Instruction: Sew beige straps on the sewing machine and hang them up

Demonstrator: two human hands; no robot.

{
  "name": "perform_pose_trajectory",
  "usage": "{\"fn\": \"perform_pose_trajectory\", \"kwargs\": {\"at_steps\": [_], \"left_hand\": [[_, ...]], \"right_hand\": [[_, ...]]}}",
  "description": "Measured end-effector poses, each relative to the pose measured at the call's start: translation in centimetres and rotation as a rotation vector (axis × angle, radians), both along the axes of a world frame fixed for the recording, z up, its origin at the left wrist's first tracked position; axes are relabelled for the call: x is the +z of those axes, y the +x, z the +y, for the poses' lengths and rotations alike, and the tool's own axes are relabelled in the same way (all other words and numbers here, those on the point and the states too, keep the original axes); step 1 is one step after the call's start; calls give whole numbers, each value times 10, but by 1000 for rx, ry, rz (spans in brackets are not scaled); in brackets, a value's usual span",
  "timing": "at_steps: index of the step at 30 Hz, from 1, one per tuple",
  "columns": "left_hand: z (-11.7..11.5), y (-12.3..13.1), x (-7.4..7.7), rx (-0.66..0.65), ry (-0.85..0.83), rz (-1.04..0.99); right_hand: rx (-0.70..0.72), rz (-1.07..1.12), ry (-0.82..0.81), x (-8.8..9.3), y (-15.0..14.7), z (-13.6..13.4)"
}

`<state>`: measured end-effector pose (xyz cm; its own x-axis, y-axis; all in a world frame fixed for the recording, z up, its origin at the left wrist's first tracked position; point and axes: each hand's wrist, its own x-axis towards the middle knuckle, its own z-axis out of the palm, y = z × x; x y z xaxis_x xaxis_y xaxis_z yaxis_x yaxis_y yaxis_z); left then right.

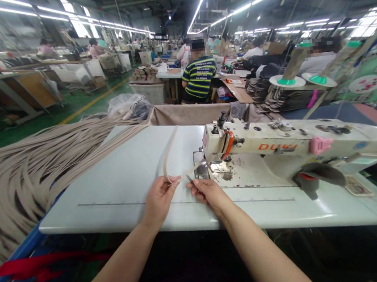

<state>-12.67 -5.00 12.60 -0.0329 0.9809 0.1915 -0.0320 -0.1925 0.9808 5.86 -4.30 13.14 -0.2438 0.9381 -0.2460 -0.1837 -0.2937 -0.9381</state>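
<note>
A narrow beige fabric strap (pixel 166 161) is pinched between the thumb and fingers of my left hand (pixel 157 201), just left of the sewing machine. It curves up and away across the white table. My right hand (pixel 211 194) is closed around small dark metal thread snips (pixel 190 179), mostly covered by the fingers, with the tip pointing at my left fingertips. Between the hands and the needle area runs a thin pale strip (pixel 194 171). The sewing machine (pixel 259 144) stands right of my hands, its metal needle plate (pixel 201 171) just beyond the right fingers.
A large heap of beige straps (pixel 20 172) hangs over the left side of the white table (pixel 111 176). A printed ruler line (pixel 114 204) crosses its front. Behind are a fabric-lined bin (pixel 188 113) and a person in a striped shirt (pixel 199 79). Thread cones (pixel 297 64) stand right.
</note>
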Motion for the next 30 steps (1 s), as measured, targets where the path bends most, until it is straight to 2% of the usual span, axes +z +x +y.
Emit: {"fn": "perform_pose_trajectory", "kwargs": {"at_steps": [6, 11, 13, 16, 17, 19, 22, 24, 28, 30], "left_hand": [[-16, -7, 3, 32, 25, 9], [-22, -13, 7, 53, -25, 29], [-22, -18, 7, 56, -56, 67], [-22, -32, 4, 37, -105, 56], [-21, -38, 3, 21, -131, 44], [-19, -53, 2, -24, -193, 75], [-12, -85, 1, -35, -234, 302], [-5, -115, -1, 70, -186, 521], [8, -201, -2, 333, -75, 944], [8, -251, 1, 409, -166, 1147]], "right_hand": [[75, -23, 61, 8, -6, 1], [34, -135, 167, 9, -1, -3], [-44, -336, 307, 12, 7, -9], [-210, -929, 600, 14, 22, -22], [-243, -1127, 658, 14, 27, -27], [-240, -1397, 656, 10, 36, -36], [-119, -1571, 537, 2, 44, -49], [-50, -1624, 481, -3, 46, -54], [13, -1708, 452, -5, 47, -59], [26, -1719, 460, -5, 49, -59]]}}
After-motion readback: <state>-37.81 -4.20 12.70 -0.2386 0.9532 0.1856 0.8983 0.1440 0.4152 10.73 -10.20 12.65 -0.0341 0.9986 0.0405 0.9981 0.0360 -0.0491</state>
